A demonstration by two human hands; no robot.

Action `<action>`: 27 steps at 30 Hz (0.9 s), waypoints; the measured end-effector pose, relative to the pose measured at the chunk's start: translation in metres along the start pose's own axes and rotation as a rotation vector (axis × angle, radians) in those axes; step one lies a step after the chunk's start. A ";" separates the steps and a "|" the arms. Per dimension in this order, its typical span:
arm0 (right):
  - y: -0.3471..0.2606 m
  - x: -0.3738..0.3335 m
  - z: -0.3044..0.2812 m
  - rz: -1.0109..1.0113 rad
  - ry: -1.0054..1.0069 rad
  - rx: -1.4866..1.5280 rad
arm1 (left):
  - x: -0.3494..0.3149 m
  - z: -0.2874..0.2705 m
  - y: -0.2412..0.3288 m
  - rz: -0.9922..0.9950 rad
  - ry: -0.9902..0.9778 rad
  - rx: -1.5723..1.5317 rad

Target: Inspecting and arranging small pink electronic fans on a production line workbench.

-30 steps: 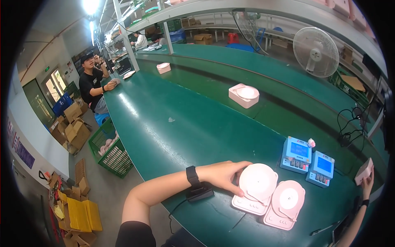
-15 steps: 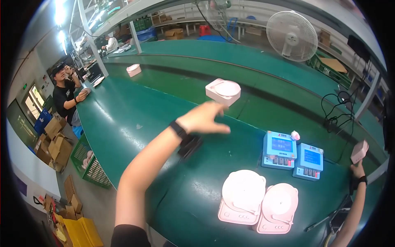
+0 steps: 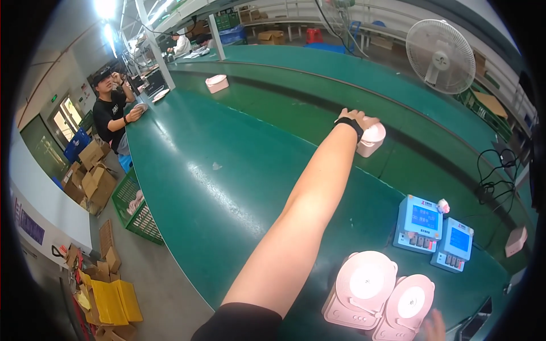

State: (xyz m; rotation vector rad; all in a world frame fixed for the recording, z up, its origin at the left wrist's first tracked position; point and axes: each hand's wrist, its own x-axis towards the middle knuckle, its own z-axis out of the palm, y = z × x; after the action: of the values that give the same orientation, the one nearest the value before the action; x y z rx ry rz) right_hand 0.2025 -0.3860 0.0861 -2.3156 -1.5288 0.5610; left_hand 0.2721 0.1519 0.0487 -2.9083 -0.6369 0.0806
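Note:
My left hand [image 3: 359, 118] reaches far across the green table and is closed over the left side of a pink record-player-shaped device [image 3: 372, 139]. The palm and wrist cover part of that device. Near the lower edge my right hand [image 3: 435, 325] shows only as blurred fingers, beside two pink record-player-shaped devices. One of these, the left device [image 3: 364, 290], and its neighbour, the right device [image 3: 410, 307], lie side by side with round platters and small tone arms on top.
Two blue meters with screens, a larger one [image 3: 420, 224] and a smaller one [image 3: 453, 244], stand behind the pair. Another pink device [image 3: 516, 241] is at the far right, one more [image 3: 216, 83] farther back. A person [image 3: 111, 108] sits left. A fan [image 3: 441, 57] stands behind.
My left hand has gone from open above the table to the far pink device. My right hand has left the pink device at the far right and come back toward the lower edge. The view has shifted.

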 end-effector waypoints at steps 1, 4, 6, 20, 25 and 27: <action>-0.006 0.003 0.009 0.000 0.038 0.010 | 0.002 0.000 0.001 0.025 0.003 0.025; -0.020 0.010 0.032 0.010 0.169 0.024 | 0.006 -0.008 0.011 0.088 0.030 0.069; -0.022 0.015 0.045 0.008 0.245 0.043 | -0.016 -0.024 0.016 0.139 0.219 0.184; 0.000 0.017 0.072 -0.207 0.452 0.110 | -0.261 0.010 0.020 -0.156 0.237 -0.434; 0.011 0.020 0.084 -0.162 0.522 0.242 | -0.289 0.000 0.016 -0.134 0.085 -0.663; 0.012 0.018 0.087 -0.134 0.536 0.298 | -0.291 0.006 0.013 -0.097 0.040 -0.756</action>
State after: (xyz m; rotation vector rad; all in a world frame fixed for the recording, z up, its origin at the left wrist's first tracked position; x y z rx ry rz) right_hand 0.1766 -0.3700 0.0013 -1.9118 -1.2312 0.1038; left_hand 0.0126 0.0189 0.0460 -3.5623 -0.9733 -0.2947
